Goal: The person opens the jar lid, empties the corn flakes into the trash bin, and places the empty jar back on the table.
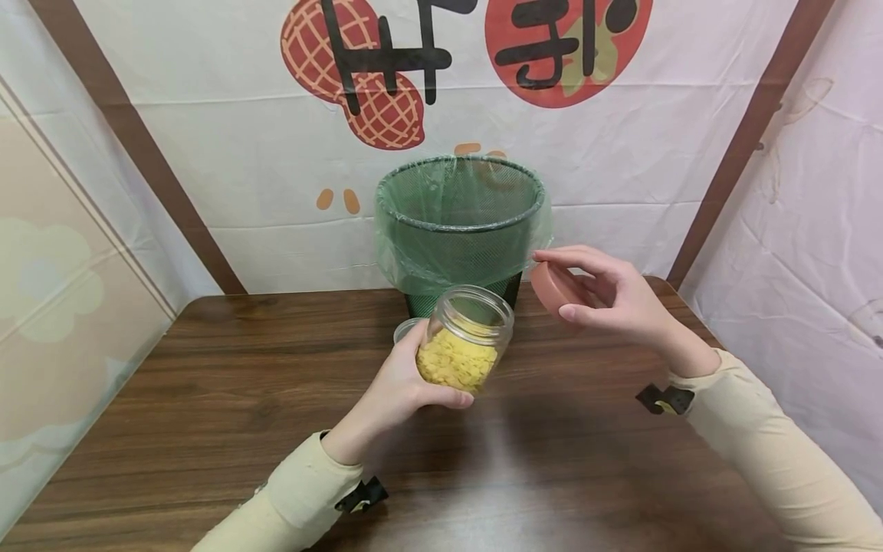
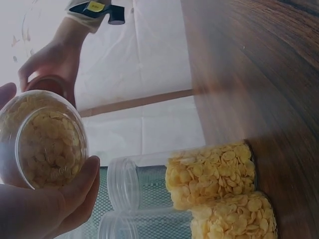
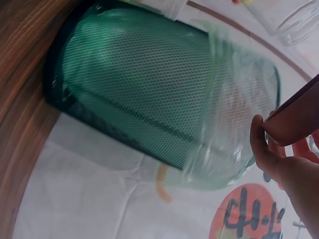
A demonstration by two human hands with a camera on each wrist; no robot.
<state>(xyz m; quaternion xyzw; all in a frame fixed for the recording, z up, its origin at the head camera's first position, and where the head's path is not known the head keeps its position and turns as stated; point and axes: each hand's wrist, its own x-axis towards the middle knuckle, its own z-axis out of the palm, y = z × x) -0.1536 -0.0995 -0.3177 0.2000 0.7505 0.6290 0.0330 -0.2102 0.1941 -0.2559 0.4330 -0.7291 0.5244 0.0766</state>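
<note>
My left hand (image 1: 395,387) grips a clear jar (image 1: 461,356) that holds yellow flakes. It is tilted, and its uncovered threaded mouth points up toward the bin. In the left wrist view the jar's round base (image 2: 52,149) faces the camera, with flakes showing through. To the right, my right hand (image 1: 614,295) pinches a pinkish round lid (image 1: 552,291) by its edge, apart from the jar. In the right wrist view the lid (image 3: 294,117) appears dark, held between thumb and fingers.
A mesh bin (image 1: 441,245) with a green plastic liner stands at the back of the brown wooden table (image 1: 262,414). Two more clear jars of yellow flakes, one (image 2: 209,172) in front of the other, stand by the bin. A printed white cloth (image 1: 614,153) hangs behind.
</note>
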